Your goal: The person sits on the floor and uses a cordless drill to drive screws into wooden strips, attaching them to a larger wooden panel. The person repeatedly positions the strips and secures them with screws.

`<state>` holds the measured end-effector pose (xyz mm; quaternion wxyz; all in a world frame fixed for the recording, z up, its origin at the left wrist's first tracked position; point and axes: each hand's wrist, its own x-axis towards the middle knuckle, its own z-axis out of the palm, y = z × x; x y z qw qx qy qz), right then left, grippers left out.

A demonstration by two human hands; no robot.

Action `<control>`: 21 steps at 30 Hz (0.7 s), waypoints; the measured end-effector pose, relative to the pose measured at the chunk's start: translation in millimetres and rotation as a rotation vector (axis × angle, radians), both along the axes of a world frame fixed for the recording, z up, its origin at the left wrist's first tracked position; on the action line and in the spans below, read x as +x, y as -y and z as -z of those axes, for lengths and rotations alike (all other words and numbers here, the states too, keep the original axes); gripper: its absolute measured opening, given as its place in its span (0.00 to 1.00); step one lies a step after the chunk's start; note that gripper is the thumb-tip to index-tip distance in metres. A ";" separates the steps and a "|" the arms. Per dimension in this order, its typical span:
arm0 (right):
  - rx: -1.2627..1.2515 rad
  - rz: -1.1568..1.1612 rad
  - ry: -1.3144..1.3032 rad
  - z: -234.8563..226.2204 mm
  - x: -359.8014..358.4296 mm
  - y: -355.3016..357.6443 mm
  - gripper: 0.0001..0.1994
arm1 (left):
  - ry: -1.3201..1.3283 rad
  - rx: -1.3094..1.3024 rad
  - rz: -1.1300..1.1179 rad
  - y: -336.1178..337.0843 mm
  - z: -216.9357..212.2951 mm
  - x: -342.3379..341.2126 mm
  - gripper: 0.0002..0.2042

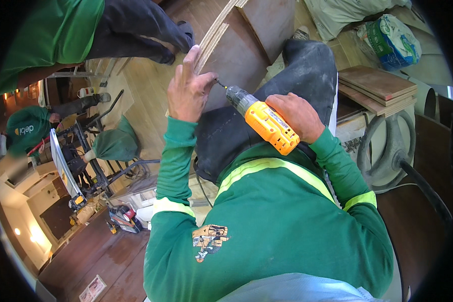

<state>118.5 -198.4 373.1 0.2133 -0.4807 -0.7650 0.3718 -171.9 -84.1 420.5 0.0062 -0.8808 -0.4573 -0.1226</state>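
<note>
My right hand [299, 116] is wrapped round an orange-yellow cordless drill [271, 126] with a dark chuck; its grip is hidden under the hand. A thin dark bit [221, 83] points up and left from the chuck, its tip close to my left thumb. My left hand [187, 93] grips the raw edge of a brown-faced wooden panel [239, 55], with the index finger stretched up along that edge and the thumb on the side towards the drill. Whether a screw sits at the bit's tip is too small to tell.
Several brown boards [377, 85] are stacked at the right, above a grey wheel-shaped part [387, 148]. A plastic-wrapped pack [391, 43] lies at the far right. One person in green [50, 40] stands at upper left; another [27, 128] is beside a metal-framed stand [93, 146].
</note>
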 end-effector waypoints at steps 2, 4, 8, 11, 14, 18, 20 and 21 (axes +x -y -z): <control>0.000 -0.005 -0.002 -2.4 0.1 -1.1 0.16 | -0.001 0.003 0.005 0.2 -1.4 0.4 0.13; 0.006 -0.006 -0.002 -3.2 -0.3 -1.1 0.16 | -0.018 0.010 -0.001 0.6 -0.5 -0.1 0.13; 0.012 -0.004 -0.001 -4.8 -1.1 -1.9 0.16 | -0.030 0.024 0.001 0.5 0.2 -0.1 0.13; 0.010 0.002 -0.003 -6.5 -1.7 -0.6 0.16 | -0.015 0.024 0.001 0.3 1.7 -1.5 0.13; 0.008 0.006 -0.007 -5.4 -2.4 0.0 0.16 | -0.026 0.023 -0.004 0.6 0.9 -0.8 0.13; -0.009 0.021 -0.023 -2.9 -2.2 0.6 0.17 | -0.041 0.019 -0.015 1.8 0.7 0.9 0.13; -0.009 0.018 -0.019 -4.0 -2.5 0.4 0.17 | -0.048 0.024 -0.015 1.0 1.4 -0.1 0.13; -0.008 0.017 -0.017 -4.6 -2.5 0.5 0.17 | -0.047 0.026 -0.013 0.8 2.0 -0.3 0.13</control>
